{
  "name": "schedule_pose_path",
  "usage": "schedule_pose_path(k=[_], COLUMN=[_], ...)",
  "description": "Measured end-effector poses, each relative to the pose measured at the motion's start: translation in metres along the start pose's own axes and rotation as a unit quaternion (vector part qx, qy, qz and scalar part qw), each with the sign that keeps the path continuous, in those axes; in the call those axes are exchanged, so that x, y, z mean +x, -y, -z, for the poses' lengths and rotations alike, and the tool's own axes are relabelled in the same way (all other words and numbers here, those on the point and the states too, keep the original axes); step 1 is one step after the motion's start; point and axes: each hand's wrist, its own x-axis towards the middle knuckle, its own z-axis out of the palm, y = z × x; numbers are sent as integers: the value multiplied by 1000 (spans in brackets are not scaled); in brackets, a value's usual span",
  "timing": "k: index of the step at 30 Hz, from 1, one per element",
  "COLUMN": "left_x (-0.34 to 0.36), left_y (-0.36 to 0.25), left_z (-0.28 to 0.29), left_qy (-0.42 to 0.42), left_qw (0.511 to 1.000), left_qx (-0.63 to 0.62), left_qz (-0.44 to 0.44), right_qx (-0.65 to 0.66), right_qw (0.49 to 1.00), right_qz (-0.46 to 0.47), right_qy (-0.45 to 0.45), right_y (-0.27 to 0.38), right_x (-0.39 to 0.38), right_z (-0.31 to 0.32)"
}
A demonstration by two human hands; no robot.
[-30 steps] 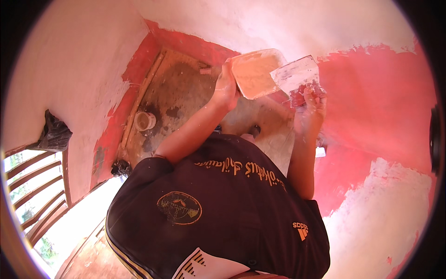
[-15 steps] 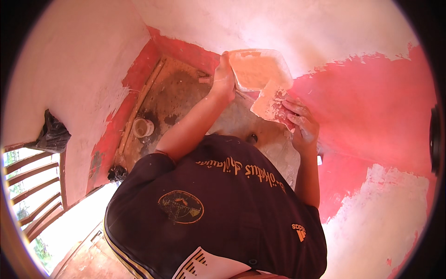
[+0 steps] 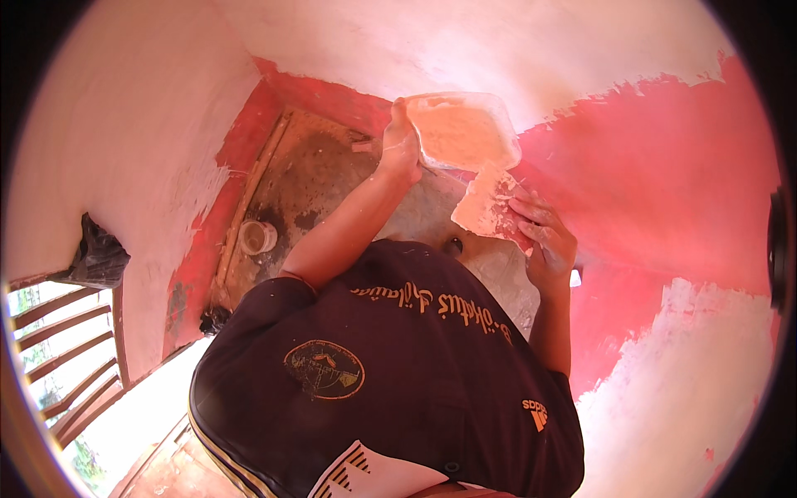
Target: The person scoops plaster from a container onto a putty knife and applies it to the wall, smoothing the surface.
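Presently we find the left hand clenched on the putty tray, while the right hand, fingers grasping the scraper, has lowered it from the tray's edge, seemingly loaded, beside the red wall.

Plaster-caked flat trowel, rough matt red wall
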Motion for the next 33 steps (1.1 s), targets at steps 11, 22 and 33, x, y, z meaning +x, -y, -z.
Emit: schedule_pose_path(k=[11, 22, 33], left_x=[1, -2, -8], left_y=[8, 11, 5], left_z=[5, 8, 24], left_qy=[41, 44, 72], left_qw=[999, 999, 995], left_qx=[18, 5, 53], left_qz=[-16, 26, -40], right_qx=[5, 4, 16], right_qw=[1000, 1000, 999], right_qz=[-6, -9, -23], right_qy=[7, 6, -43], right_y=[5, 7, 7], right_x=[-17, -32, -50], right_z=[8, 12, 8])
